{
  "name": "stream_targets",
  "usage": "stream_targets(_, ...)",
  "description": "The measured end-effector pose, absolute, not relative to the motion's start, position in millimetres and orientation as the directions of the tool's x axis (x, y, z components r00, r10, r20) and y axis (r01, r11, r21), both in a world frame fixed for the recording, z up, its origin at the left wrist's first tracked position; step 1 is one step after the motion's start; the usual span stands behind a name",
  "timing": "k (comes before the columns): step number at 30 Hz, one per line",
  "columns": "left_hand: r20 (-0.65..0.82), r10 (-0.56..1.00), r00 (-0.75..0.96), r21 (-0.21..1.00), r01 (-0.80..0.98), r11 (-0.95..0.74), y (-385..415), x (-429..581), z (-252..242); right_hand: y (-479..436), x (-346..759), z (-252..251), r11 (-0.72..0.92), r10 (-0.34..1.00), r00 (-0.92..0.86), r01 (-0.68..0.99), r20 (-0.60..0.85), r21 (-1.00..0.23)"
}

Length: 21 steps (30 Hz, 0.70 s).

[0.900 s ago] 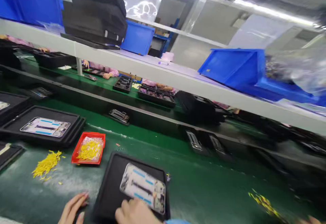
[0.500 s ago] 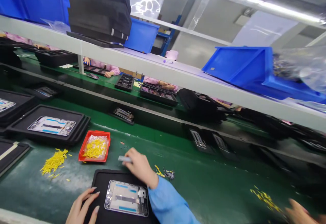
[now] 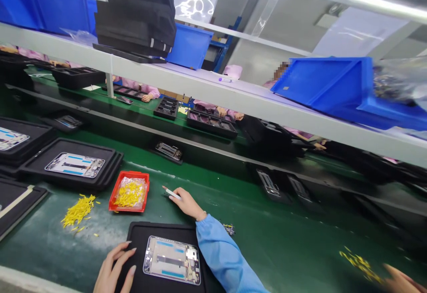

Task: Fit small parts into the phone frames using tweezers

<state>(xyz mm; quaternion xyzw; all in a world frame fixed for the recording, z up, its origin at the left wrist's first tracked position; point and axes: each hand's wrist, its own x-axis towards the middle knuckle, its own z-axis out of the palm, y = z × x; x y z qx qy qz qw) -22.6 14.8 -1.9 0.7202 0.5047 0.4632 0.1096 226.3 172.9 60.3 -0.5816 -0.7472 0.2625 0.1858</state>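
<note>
My right hand (image 3: 187,203) gripped a white pen-like tool (image 3: 172,192) in closed fingers, reaching over the green table (image 3: 283,248) beside the red tray (image 3: 129,191) of yellow parts. My left hand (image 3: 113,270) lay open, fingers spread on the black tray (image 3: 138,239) holding the phone frame (image 3: 172,260).

- The right hand (image 3: 185,202) now lies out on the green mat just right of the red tray (image 3: 129,191), off the frame (image 3: 172,260), pinching a white pen-like tool (image 3: 172,192).
- The left hand (image 3: 114,271) has shifted onto the black tray's (image 3: 140,239) near-left edge.
</note>
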Motion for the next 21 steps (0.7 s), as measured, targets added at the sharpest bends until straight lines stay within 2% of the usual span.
stream_targets(2, 0.522, 0.847, 0.100, 0.654, 0.591, -0.472, 20.5, -25.4, 9.0, 161.8, 224.3, 65.5, 0.214, 0.961, -0.277, 0.735, 0.003, -0.643)
stream_targets(4, 0.428, 0.899, 0.094, 0.750, 0.518, -0.411, 28.1, -22.6, 27.6, 143.3, 219.4, 73.3, 0.236, 0.961, -0.272, 0.705, 0.053, -0.669)
stream_targets(6, 0.272, 0.956, 0.107, 0.875, 0.385, -0.292, 36.9, -14.9, 52.8, 119.2, 213.2, 84.8, 0.379, 0.925, -0.276, 0.681, 0.259, -0.626)
stream_targets(7, 0.180, 0.974, 0.141, 0.926, 0.309, -0.215, 41.4, -10.3, 66.6, 106.4, 210.3, 92.3, 0.520, 0.843, -0.307, 0.674, 0.441, -0.525)
stream_targets(8, 0.093, 0.980, 0.176, 0.962, 0.236, -0.134, 45.7, -5.8, 80.3, 94.1, 207.8, 100.8, 0.662, 0.695, -0.369, 0.663, 0.617, -0.350)
stream_targets(9, 0.025, 0.973, 0.227, 0.983, 0.169, -0.064, 49.6, -1.8, 93.2, 82.9, 206.0, 109.9, 0.748, 0.521, -0.452, 0.651, 0.724, -0.131)
stream_targets(10, -0.027, 0.956, 0.292, 0.995, 0.101, -0.003, 52.8, 1.3, 104.7, 73.3, 204.7, 119.2, 0.777, 0.361, -0.533, 0.626, 0.765, 0.070)
stream_targets(11, -0.060, 0.933, 0.356, 0.998, 0.043, 0.047, 55.1, 3.5, 114.5, 65.8, 203.9, 128.1, 0.772, 0.237, -0.594, 0.596, 0.769, 0.222)
stream_targets(13, -0.092, 0.878, 0.470, 0.990, -0.055, 0.133, 57.1, 5.5, 128.2, 56.3, 203.5, 142.3, 0.740, 0.110, -0.656, 0.555, 0.747, 0.379)
stream_targets(17, -0.114, 0.818, 0.563, 0.971, -0.111, 0.212, 53.5, 4.9, 136.7, 50.3, 205.0, 151.3, 0.725, 0.069, -0.685, 0.534, 0.725, 0.435)
stream_targets(21, -0.011, 0.872, 0.489, 0.998, -0.053, 0.043, 47.2, 4.2, 134.6, 44.9, 209.4, 144.5, 0.740, 0.147, -0.721, 0.534, 0.677, 0.409)
